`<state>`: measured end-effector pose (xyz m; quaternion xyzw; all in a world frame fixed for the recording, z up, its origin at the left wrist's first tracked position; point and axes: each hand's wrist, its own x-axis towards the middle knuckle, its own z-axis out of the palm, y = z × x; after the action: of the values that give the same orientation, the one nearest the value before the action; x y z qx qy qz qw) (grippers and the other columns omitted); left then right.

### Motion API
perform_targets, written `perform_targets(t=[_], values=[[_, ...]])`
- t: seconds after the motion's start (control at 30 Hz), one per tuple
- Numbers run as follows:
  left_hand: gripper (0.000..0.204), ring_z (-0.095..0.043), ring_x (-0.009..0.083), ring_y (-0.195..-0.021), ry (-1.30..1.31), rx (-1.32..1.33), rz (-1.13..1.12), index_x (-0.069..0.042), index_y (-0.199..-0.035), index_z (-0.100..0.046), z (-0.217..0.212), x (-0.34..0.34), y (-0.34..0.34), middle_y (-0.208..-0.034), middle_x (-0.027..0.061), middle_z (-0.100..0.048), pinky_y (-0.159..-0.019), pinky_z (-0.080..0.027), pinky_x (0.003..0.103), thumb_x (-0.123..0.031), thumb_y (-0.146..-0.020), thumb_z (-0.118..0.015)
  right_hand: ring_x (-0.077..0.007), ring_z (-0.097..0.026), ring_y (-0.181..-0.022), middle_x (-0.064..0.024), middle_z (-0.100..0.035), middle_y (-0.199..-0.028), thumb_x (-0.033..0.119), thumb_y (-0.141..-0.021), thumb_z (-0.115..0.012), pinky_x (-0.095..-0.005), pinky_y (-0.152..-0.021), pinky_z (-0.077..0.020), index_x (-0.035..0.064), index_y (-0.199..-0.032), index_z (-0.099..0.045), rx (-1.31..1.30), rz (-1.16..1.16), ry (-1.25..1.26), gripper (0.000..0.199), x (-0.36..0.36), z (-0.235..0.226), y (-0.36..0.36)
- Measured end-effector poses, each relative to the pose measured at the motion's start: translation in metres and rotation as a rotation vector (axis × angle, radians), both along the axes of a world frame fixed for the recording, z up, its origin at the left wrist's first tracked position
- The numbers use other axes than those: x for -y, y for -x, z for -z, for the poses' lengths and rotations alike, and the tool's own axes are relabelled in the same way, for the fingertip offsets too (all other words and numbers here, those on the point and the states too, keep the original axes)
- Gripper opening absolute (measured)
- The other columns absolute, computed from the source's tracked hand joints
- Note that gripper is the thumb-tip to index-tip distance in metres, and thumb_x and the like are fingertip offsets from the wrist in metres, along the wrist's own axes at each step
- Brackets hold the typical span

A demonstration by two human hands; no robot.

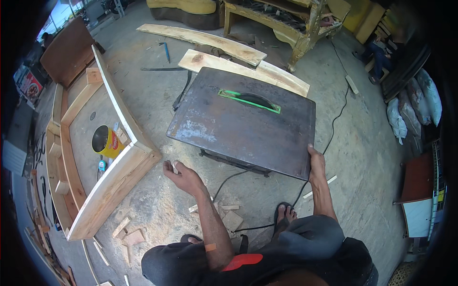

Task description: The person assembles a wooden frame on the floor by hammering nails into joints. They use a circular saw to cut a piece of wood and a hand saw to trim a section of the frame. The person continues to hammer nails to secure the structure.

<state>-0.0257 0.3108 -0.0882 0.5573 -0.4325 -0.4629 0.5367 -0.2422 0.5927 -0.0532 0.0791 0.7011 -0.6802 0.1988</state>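
A rust-mottled, dark-grey rectangular metal tabletop with a green-framed slot stands above the grey concrete floor, directly ahead, its long axis running left to right. The right hand, the nearer, touches its right edge; whether its fingers grip cannot be told. The left hand, fingers half-curled, contents unclear, hangs apart from the near edge.

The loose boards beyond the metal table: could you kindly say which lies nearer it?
The near board, knotted at its left end; the far board lies beyond.
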Motion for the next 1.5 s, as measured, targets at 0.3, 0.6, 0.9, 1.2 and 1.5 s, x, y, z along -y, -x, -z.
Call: perform_targets(t=[0.3, 0.6, 0.9, 1.2, 1.5], values=[[0.062, -0.064, 0.0399, -0.113, -0.198, 0.505, 0.491, 0.001, -0.122, -0.069, -0.013, -0.05, 0.018, -0.119, 0.0248, -0.069, -0.097, -0.047, 0.045, -0.05, -0.104, -0.039, -0.0259, -0.073, -0.092, -0.0206, -0.073, -0.107, 0.031, -0.103, -0.055, -0.0373, -0.085, -0.0555, -0.0113, -0.118, -0.066, 0.011, -0.227, -0.192, 0.047, -0.134, -0.017, 0.104], [0.081, -0.039, 0.0451, -0.141, -0.199, 0.05, 0.952, 0.011, -0.155, -0.012, -0.033, -0.195, 0.085, -0.153, 0.0352, -0.031, -0.117, -0.03, 0.044, -0.035, -0.102, -0.053, -0.0293, -0.065, -0.116, -0.0199, -0.069, -0.124, 0.039, -0.1, -0.056, -0.0402, -0.099, -0.0478, 0.002, -0.131, -0.062, -0.667, -0.048, -1.05, 0.049, -0.183, -0.073, 0.206], [0.073, -0.049, 0.0421, -0.132, -0.303, -0.065, 1.357, 0.007, -0.155, -0.012, -0.021, -0.259, 0.166, -0.143, 0.0334, -0.044, -0.109, -0.04, 0.044, -0.018, -0.101, -0.054, -0.0222, -0.063, -0.108, -0.0136, -0.067, -0.123, 0.042, -0.101, -0.056, -0.039, -0.091, -0.0519, 0.0041, -0.133, -0.061, -0.517, -0.068, -0.687, 0.05, -0.2, -0.098, 0.122], [0.054, -0.064, 0.0283, -0.111, -0.438, -0.222, 1.251, 0.008, -0.151, -0.032, -0.004, -0.213, 0.193, -0.127, 0.0205, -0.063, -0.097, -0.049, 0.036, -0.003, -0.101, -0.05, -0.043, -0.055, -0.129, -0.0273, -0.06, -0.136, 0.056, -0.098, -0.051, -0.0476, -0.109, -0.0421, 0.0007, -0.137, -0.058, -0.641, 0.176, -1.153, 0.068, -0.278, -0.037, 0.276], [0.043, -0.063, 0.0182, -0.108, -0.255, -0.009, 1.11, 0.003, -0.145, -0.049, -0.027, -0.141, 0.236, -0.123, 0.0109, -0.065, -0.091, -0.049, 0.03, -0.012, -0.104, -0.046, -0.0482, -0.059, -0.119, -0.0314, -0.065, -0.12, 0.057, -0.103, -0.036, -0.0552, -0.1, -0.0451, -0.001, -0.116, -0.065, -0.341, 0.118, -1.069, 0.066, -0.29, 0.01, 0.232]])
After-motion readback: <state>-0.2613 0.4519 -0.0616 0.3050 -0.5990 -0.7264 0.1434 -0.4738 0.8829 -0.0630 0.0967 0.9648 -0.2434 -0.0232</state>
